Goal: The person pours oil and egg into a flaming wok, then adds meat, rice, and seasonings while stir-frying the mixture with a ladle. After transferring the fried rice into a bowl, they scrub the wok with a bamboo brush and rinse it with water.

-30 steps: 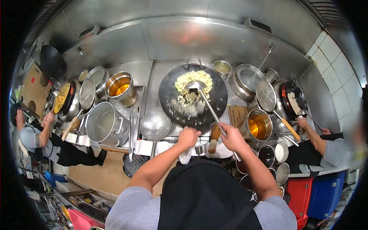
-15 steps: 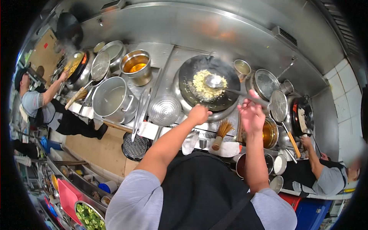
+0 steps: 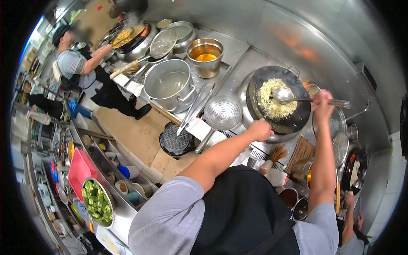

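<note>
A black wok (image 3: 293, 121) with a heap of yellow fried rice (image 3: 272, 102) sits on the steel range. My left hand (image 3: 260, 129) grips the wok's near rim through a cloth. My right hand (image 3: 324, 104) is raised over the wok's right side and holds the long handle of a steel ladle (image 3: 284, 95), whose bowl rests on the rice.
Left of the wok lie a perforated skimmer (image 3: 222, 112), a big steel pot (image 3: 170, 85) and a pot of oil (image 3: 205, 52). A bamboo brush (image 3: 272, 159) stands at the front edge. A co-worker (image 3: 85, 68) cooks at the far left; another person's arm (image 3: 350, 212) shows at right. A bowl of greens (image 3: 97, 202) sits behind.
My head has turned left, so the range has swung right in view. My right hand has lifted the ladle's handle higher and further right; my left hand has stayed on the wok's rim.
</note>
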Demonstrator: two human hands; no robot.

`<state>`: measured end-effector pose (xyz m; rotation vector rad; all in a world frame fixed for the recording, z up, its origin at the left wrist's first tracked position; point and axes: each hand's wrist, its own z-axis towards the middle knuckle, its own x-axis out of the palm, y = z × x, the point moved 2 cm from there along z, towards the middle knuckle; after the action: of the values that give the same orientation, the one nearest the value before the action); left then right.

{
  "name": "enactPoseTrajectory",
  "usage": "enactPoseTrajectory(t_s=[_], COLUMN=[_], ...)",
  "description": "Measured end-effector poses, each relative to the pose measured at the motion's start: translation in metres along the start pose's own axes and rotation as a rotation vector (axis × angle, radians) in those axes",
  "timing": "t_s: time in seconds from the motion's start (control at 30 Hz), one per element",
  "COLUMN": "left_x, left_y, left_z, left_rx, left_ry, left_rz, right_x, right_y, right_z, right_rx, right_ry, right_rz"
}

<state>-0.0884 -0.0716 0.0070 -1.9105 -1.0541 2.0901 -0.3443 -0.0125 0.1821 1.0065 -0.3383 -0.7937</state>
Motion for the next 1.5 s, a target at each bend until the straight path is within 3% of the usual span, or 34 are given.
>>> enactPoseTrajectory(t_s=[0.1,0.17,0.23,0.27,0.3,0.4,0.5,0.6,0.67,0.77,0.83,0.9,1.0,1.03,1.1,1.13,1.17,1.23,1.27,1.33,1.4,1.5], left_x=[0.001,0.002,0.006,0.006,0.005,-0.012,-0.069,-0.074,-0.04,0.012,0.023,-0.006,-0.05,-0.061,-0.055,-0.034,-0.012,0.017,0.018,-0.005,-0.051,-0.08], left_y=[0.0,0.0,0.002,0.003,0.0,-0.028,-0.092,-0.093,-0.063,-0.027,-0.021,-0.035,-0.067,-0.071,-0.059,-0.046,-0.035,-0.024,-0.021,-0.026,-0.056,-0.073], left_z=[0.0,0.004,0.006,0.003,-0.005,-0.037,-0.111,-0.105,-0.064,-0.052,-0.082,-0.122,-0.123,-0.105,-0.057,-0.046,-0.037,-0.053,-0.074,-0.108,-0.125,-0.079], left_rx=[-0.035,-0.054,0.008,0.02,0.014,0.105,0.012,-0.002,0.019,0.054,0.123,-0.025,0.057,0.078,0.0,0.069,0.144,0.147,0.135,-0.051,0.032,0.088], left_ry=[0.004,-0.025,0.006,-0.041,-0.031,-0.227,-0.058,-0.05,-0.082,-0.146,0.046,0.334,0.181,0.103,0.085,-0.044,-0.172,-0.093,-0.009,0.396,0.307,0.096], left_rz=[0.014,0.004,0.013,-0.013,-0.004,0.011,-0.077,-0.124,-0.115,-0.026,-0.034,-0.116,-0.145,-0.098,-0.157,-0.054,0.047,0.128,0.07,0.027,-0.058,-0.062], right_x=[-0.034,-0.02,0.012,0.025,0.031,0.028,-0.005,-0.007,0.027,0.04,0.036,0.029,0.04,0.047,0.065,0.074,0.07,0.047,0.033,0.021,0.023,0.047], right_y=[0.017,0.006,-0.019,-0.025,-0.014,0.073,0.158,0.147,0.098,0.035,0.079,0.122,0.169,0.166,0.123,0.068,0.037,0.04,0.046,0.095,0.148,0.156], right_z=[0.039,0.024,0.004,0.0,-0.005,0.001,0.004,0.015,0.017,0.034,0.042,0.045,0.024,0.012,-0.003,-0.004,-0.001,0.019,0.034,0.052,0.046,0.018], right_rx=[0.023,0.05,0.051,0.046,0.054,0.378,0.469,0.436,0.376,0.24,0.115,0.105,0.094,-0.006,-0.051,0.028,-0.022,-0.225,-0.18,-0.069,-0.052,-0.106], right_ry=[-0.462,-0.583,-0.49,-0.336,-0.344,-0.125,0.113,0.029,-0.261,-0.28,-0.334,-0.314,-0.349,-0.348,-0.352,-0.3,-0.304,-0.451,-0.45,-0.45,-0.426,-0.395], right_rz=[0.296,0.101,0.184,0.386,0.395,0.414,0.498,0.423,0.252,0.13,0.028,0.123,0.105,0.008,-0.111,-0.014,0.056,-0.211,-0.13,0.161,0.2,0.033])
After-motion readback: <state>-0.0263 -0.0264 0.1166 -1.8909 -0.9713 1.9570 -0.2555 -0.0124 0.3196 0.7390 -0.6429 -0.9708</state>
